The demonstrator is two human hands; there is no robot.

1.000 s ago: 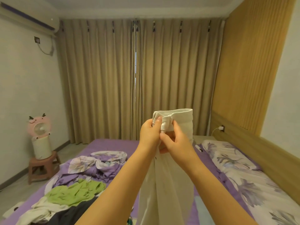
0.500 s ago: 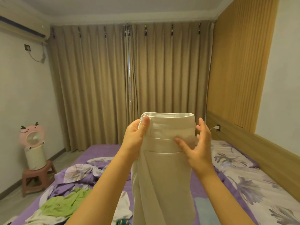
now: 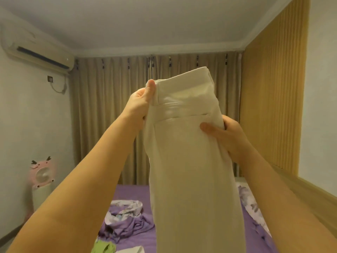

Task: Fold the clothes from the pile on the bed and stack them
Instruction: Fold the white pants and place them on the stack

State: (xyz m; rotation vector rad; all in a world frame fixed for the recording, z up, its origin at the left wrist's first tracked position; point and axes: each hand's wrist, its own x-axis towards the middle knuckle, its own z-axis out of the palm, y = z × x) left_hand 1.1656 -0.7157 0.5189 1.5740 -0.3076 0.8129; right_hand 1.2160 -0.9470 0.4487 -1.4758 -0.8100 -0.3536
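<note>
A pair of cream-white trousers (image 3: pixel 189 161) hangs upright in front of me, waistband at the top, legs dropping out of the bottom of the view. My left hand (image 3: pixel 140 105) grips the waistband's left edge, thumb on the front. My right hand (image 3: pixel 226 136) holds the right side below the waistband, thumb pressed across the front near a pocket seam, fingers behind the cloth. On the purple bed (image 3: pixel 131 190) below lie a crumpled purple floral garment (image 3: pixel 125 221) and a green garment (image 3: pixel 104 248); most of the pile is hidden by the trousers and my arms.
A pink fan (image 3: pixel 42 173) stands on a white cylinder by the left wall. Beige curtains (image 3: pixel 109 115) cover the far wall. A floral pillow (image 3: pixel 249 203) lies at the bed's right, beside the wooden headboard (image 3: pixel 310 190). An air conditioner (image 3: pixel 36 52) hangs upper left.
The trousers have been lifted higher, the waistband's right side now tilted up. My right hand slid down the right edge and closed on the cloth. The camera tilted up, showing the ceiling.
</note>
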